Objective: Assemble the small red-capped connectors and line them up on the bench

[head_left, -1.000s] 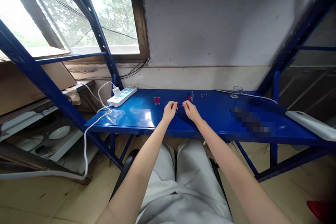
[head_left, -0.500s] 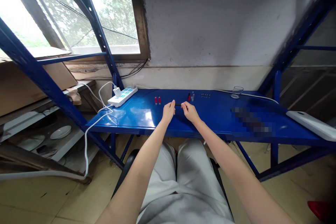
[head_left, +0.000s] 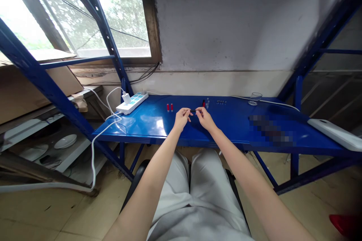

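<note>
Over the middle of the blue metal shelf (head_left: 158, 124), my left hand (head_left: 182, 118) and my right hand (head_left: 204, 118) face each other. Both pinch the ends of a small dark rod-like piece (head_left: 193, 111) held between them. What the piece is stays too small to make out. Two small red parts (head_left: 169, 107) lie on the shelf just left of my left hand. A red and dark part with a small clear piece (head_left: 205, 103) sits just behind my right hand. A row of tiny dark parts (head_left: 221, 102) lies further right.
A white power strip (head_left: 131, 102) with a plugged charger and white cable sits at the shelf's back left. A glass cup (head_left: 255, 98) stands at the back right, a white flat object (head_left: 333, 134) on the far right. Blue rack posts flank the shelf. Plates lie on a low shelf at left.
My hands have drawn slightly closer together around the dark piece and shifted a little; the view barely moved.
</note>
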A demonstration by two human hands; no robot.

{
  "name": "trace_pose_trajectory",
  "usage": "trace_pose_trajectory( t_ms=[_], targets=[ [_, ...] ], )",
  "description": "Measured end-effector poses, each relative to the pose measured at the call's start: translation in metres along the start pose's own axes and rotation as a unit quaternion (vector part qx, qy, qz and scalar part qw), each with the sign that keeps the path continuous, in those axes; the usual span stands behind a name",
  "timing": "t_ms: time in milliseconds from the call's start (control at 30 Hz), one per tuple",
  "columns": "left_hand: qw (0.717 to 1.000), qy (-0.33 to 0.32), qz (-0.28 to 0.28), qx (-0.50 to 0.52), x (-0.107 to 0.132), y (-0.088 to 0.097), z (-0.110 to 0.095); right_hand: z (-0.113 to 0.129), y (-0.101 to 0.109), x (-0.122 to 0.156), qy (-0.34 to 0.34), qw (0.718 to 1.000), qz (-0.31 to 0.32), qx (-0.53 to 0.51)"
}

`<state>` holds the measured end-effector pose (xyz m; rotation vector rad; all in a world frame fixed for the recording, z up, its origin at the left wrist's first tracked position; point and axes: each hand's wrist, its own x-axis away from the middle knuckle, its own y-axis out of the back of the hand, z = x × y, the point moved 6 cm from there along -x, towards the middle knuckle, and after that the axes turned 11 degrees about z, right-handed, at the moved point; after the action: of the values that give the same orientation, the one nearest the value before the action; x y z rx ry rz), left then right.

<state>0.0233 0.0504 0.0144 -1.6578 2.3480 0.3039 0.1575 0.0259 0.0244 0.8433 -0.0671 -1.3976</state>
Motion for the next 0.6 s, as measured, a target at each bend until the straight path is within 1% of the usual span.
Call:
trace_pose_trajectory(
  t_ms=[100,267,400,600],
  targets=[
    [1.000,0.008,0.019,0.010,0.0003,-0.0030,-0.0015,-0.0001,0.0015,0.0013,-0.016,1.000,0.001,0.021],
    [0.999,0.022,0.033,-0.008,0.0013,-0.0059,-0.0031,0.0039,0.0067,0.0018,-0.001,0.997,-0.023,0.072],
    [0.999,0.006,0.034,-0.017,0.0000,-0.0062,0.0000,0.0058,0.0076,0.0014,0.006,0.994,-0.036,0.099],
    [0.998,-0.009,0.028,-0.055,0.0002,-0.0051,0.0009,0.0090,0.0047,0.0014,0.007,0.993,-0.032,0.111]
  ],
)
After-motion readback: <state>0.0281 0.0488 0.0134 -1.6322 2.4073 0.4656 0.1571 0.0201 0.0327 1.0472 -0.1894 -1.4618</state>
